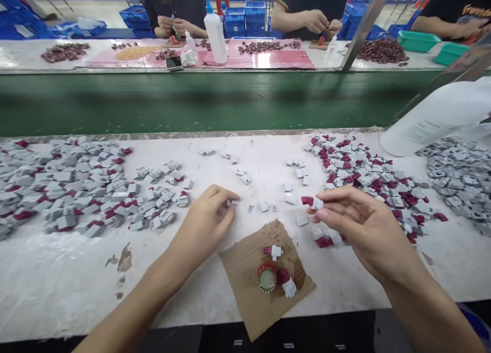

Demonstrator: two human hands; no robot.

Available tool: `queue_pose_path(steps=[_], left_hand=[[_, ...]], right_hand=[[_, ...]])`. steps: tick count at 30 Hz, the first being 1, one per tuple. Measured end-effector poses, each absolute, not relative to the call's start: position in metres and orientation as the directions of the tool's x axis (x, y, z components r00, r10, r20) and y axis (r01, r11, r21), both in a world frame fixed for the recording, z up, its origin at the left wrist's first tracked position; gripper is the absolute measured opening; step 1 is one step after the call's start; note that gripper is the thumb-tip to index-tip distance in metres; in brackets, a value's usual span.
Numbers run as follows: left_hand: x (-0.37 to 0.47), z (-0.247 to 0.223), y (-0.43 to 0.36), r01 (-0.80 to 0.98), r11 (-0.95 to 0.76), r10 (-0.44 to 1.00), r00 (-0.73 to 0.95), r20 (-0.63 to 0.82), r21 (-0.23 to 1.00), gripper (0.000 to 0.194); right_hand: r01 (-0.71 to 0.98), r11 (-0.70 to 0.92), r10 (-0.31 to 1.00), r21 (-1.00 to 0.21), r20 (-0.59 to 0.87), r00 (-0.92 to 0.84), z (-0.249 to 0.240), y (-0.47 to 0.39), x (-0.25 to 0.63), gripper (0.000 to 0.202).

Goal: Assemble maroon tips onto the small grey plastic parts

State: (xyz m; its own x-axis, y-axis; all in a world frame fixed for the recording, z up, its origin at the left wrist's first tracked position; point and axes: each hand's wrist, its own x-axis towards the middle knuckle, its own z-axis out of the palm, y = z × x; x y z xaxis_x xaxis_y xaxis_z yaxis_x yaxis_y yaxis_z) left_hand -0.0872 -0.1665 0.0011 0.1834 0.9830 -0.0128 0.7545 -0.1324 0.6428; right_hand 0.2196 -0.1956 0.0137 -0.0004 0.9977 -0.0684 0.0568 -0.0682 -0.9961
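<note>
Between the thumb and fingers of my right hand [358,222] is a small maroon-and-white plastic part [308,200], its maroon end pointing left. My left hand [207,220] pinches a small grey plastic piece [231,202], partly covered by the fingers. Below and between the hands lies a brown cardboard piece [245,276]. On it sit a red-rimmed bottle cap [267,278] and two maroon-and-white parts, one above the cap [274,251] and one to its right [288,285]. Loose grey pieces [264,206] are scattered on the table just beyond the cardboard.
Piles of grey and maroon parts spread at left [76,184] and right [356,169], with grey pieces [460,174] at far right. A large white bottle [433,117] leans there. Beyond a green divider [192,102], several people work at another table [23,61].
</note>
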Motion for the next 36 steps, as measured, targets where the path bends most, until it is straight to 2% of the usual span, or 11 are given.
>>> queue_pose_path(steps=[4,8,12,17,24,29,36], left_hand=[[-0.081,-0.004,-0.175,0.698,-0.184,0.967,0.256,-0.001,0.692,0.025],[-0.076,-0.009,-0.182,0.673,-0.204,0.959,0.283,0.007,0.711,0.025],[-0.073,-0.014,-0.184,0.691,-0.194,0.973,0.224,0.048,0.697,0.022],[-0.075,-0.018,-0.185,0.729,-0.186,0.979,0.194,0.061,0.658,0.014],[-0.074,-0.023,-0.187,0.713,-0.2,0.976,0.203,0.075,0.672,0.023],[-0.074,-0.023,-0.188,0.724,-0.203,0.978,0.188,0.094,0.659,0.014],[-0.076,-0.019,-0.189,0.673,-0.171,0.979,0.201,0.044,0.72,0.019]], right_hand=[[0.138,0.008,0.987,-0.99,-0.014,-0.162,0.013,-0.234,0.203,0.003],[0.224,0.144,0.967,-0.964,0.089,-0.24,0.012,-0.262,0.185,0.014],[0.25,0.235,0.949,-0.939,0.166,-0.268,0.005,-0.272,0.176,0.02],[0.282,0.257,0.949,-0.924,0.186,-0.253,0.001,-0.274,0.173,0.02],[0.33,0.259,0.95,-0.908,0.177,-0.259,0.008,-0.274,0.171,0.02],[0.348,0.256,0.946,-0.902,0.16,-0.28,0.009,-0.275,0.173,0.02],[0.337,0.237,0.946,-0.911,0.137,-0.294,0.008,-0.276,0.172,0.018]])
